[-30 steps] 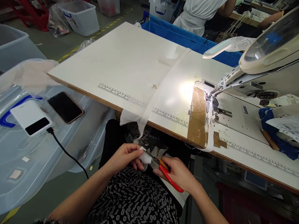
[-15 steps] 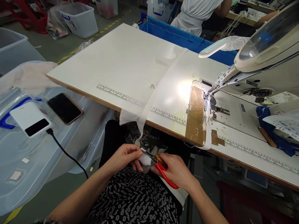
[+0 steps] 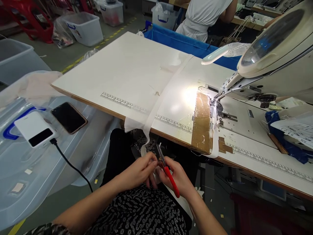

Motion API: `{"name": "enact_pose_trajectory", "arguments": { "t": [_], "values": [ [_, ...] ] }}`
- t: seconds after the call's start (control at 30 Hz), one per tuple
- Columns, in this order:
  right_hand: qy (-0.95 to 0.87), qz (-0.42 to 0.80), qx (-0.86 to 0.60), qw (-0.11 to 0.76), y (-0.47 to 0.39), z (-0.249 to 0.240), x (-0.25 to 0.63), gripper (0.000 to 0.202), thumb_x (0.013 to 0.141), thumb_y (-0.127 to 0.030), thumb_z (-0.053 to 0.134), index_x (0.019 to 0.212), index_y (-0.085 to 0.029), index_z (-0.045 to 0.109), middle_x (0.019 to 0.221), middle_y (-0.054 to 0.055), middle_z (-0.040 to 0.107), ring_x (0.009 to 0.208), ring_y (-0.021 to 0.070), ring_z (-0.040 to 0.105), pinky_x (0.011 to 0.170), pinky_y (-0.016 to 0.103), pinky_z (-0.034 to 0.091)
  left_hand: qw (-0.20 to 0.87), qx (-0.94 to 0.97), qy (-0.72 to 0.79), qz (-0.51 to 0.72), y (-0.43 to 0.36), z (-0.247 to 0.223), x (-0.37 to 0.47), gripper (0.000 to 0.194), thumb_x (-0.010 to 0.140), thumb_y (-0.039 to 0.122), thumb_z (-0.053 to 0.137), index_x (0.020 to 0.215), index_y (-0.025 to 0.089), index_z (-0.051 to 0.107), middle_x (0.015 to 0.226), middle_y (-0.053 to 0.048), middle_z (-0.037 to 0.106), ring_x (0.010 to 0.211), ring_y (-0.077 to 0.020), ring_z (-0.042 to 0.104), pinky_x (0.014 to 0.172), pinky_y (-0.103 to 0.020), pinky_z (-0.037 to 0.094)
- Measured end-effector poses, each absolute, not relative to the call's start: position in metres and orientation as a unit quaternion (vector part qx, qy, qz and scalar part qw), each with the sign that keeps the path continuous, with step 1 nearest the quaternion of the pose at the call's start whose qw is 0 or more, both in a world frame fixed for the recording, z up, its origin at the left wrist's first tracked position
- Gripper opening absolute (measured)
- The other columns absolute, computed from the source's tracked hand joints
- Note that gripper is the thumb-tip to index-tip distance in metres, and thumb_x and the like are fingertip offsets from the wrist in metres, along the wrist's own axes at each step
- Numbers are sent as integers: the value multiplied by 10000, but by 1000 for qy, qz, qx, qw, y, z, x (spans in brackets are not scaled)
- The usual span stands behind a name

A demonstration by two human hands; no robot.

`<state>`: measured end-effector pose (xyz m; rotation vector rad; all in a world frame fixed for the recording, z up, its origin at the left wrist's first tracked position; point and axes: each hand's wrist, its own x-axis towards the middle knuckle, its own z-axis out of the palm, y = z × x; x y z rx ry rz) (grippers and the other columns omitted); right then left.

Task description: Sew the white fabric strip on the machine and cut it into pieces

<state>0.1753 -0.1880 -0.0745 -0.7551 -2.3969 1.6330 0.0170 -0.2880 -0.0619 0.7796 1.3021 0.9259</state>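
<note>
Right hand (image 3: 176,178) grips red scissors (image 3: 168,172), bottom centre, blades right by the curled left hand (image 3: 144,169) — can't tell what that's holding — so a slip could nick fingers or the white strip (image 3: 150,122).

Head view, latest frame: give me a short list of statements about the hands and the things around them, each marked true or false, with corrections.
1. The right hand holds scissors. True.
2. A pale strip hangs over the front edge of the table. True.
3. The phone lies on the table. False: the phone is on the plastic bin lid.
4. A black cable runs from the white power bank. True.
5. The sewing machine stands at the picture's left. False: the sewing machine is at the right.
</note>
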Motion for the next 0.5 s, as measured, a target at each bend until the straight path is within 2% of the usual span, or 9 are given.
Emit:
{"name": "enact_pose_trajectory", "arguments": {
  "t": [0.03, 0.1, 0.13, 0.2, 0.3, 0.37, 0.43, 0.5],
  "values": [
    [-799, 538, -255, 90, -190, -74, 175, 266, 872, -393, 533, 702, -227, 414, 645, -44, 448, 580, 119, 417, 547, 225, 370, 564, 399, 613, 383, -281, -53, 12, 326, 950, 512, 382, 923, 199, 469, 646, -14, 630, 574, -176, 630, 539, -263, 456],
    [-806, 514, -266, 123, -193, -72, 180, 237, 864, -352, 537, 697, -225, 426, 646, -38, 447, 580, 123, 411, 553, 235, 367, 349, 509, 716, 327, -262, -29, -6, 190, 924, 364, 471, 969, 185, 514, 789, -46, 640, 712, -188, 613, 639, -286, 460],
    [-809, 502, -273, 137, -193, -69, 187, 213, 864, -334, 541, 708, -222, 448, 657, -30, 463, 585, 128, 422, 561, 241, 372, 236, 546, 752, 284, -250, -16, -18, 207, 885, 341, 535, 1005, 172, 531, 905, -80, 637, 850, -227, 600, 695, -308, 466],
    [-806, 483, -303, 159, -192, -62, 204, 154, 888, -318, 534, 774, -215, 521, 704, -1, 533, 604, 142, 477, 575, 252, 400, 102, 594, 778, 177, -224, 6, -41, 346, 822, 330, 624, 1100, 142, 538, 1117, -138, 582, 1083, -309, 508, 762, -341, 473],
    [-772, 481, -370, 190, -186, -47, 237, 171, 906, -377, 557, 856, -222, 610, 876, 73, 670, 728, 210, 622, 632, 295, 492, 48, 606, 793, 39, -181, 24, -65, 264, 802, 225, 620, 1040, 117, 585, 1130, -146, 555, 1128, -325, 463, 823, -370, 471],
    [-716, 522, -402, 231, -180, -38, 261, 226, 877, -441, 605, 789, -233, 612, 894, 93, 696, 816, 275, 672, 691, 355, 544, 49, 590, 806, 7, -154, 26, -72, 229, 760, 149, 637, 983, 107, 609, 1032, -132, 576, 1097, -321, 490, 877, -397, 443],
    [-651, 572, -415, 277, -174, -31, 289, 264, 817, -475, 676, 727, -243, 585, 761, 70, 673, 731, 288, 680, 657, 403, 572, 60, 559, 826, 32, -135, 24, -76, 242, 726, 125, 663, 963, 95, 622, 913, -104, 586, 1068, -327, 523, 921, -439, 402],
    [-617, 583, -433, 305, -170, -29, 321, 284, 746, -479, 737, 698, -248, 579, 618, 33, 597, 549, 239, 613, 524, 392, 563, 80, 530, 839, 94, -129, 22, -80, 217, 733, 146, 659, 942, 93, 633, 813, -74, 580, 1040, -331, 553, 936, -471, 375]
  ]
}}
